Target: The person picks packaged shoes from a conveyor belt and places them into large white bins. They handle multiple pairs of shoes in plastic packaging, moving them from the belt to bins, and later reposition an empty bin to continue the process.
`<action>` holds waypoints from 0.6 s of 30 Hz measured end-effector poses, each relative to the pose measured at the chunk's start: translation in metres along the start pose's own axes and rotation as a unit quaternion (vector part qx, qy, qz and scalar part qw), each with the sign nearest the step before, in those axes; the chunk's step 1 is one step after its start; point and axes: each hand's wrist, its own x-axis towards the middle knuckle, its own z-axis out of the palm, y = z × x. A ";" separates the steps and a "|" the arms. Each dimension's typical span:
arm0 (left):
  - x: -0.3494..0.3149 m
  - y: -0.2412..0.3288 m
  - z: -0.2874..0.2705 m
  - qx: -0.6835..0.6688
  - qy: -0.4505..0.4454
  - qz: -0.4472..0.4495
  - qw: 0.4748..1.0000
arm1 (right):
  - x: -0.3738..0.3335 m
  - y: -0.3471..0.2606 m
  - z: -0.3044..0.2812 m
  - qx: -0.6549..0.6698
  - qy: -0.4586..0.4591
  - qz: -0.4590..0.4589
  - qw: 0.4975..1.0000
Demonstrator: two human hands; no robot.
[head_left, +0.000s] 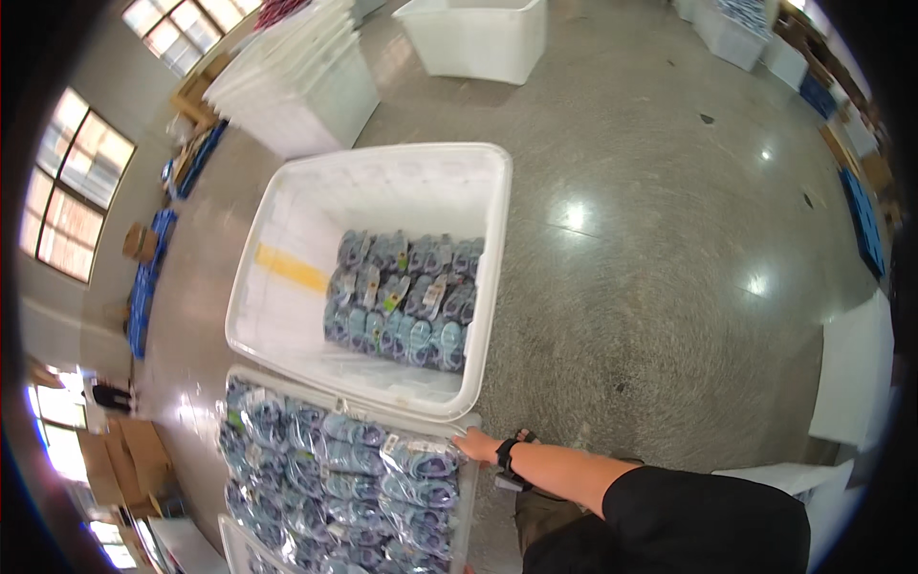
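My right hand [473,445], with a black band on its wrist, grips the corner of the rim of the nearer white bin [466,507]. Its fingers curl over the edge. Rows of blue-grey shoes [335,478] in clear plastic fill this bin up to the rim. At the lower picture edge only a speck of skin shows beside the same bin; my left hand is otherwise out of sight. Touching or nearly touching the near bin's far side stands a larger white bin [378,182]. Similar shoes with paper tags [406,297] lie in rows at one end of it.
Stacked white bins [316,96] stand beyond the larger bin, and another white bin [478,43] farther off. Blue pallets [143,297] and cardboard boxes [124,459] line the left wall. At right, a blue pallet [863,222] and a white bin [856,368] border the grey floor [650,239].
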 end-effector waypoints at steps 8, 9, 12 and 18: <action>-0.063 0.057 0.045 -0.616 -0.029 -0.105 0.781 | -0.019 0.076 -0.194 -0.110 -0.235 -0.013 0.966; -0.071 0.080 0.041 -0.584 -0.034 -0.118 0.802 | -0.025 0.082 -0.226 -0.076 -0.181 0.004 0.980; -0.126 0.143 0.037 -0.503 0.002 -0.145 0.852 | -0.044 0.106 -0.321 -0.013 -0.109 0.039 0.993; -0.181 0.292 0.130 -0.511 -0.072 -0.132 0.846 | -0.076 0.137 -0.575 -0.043 0.041 0.048 0.997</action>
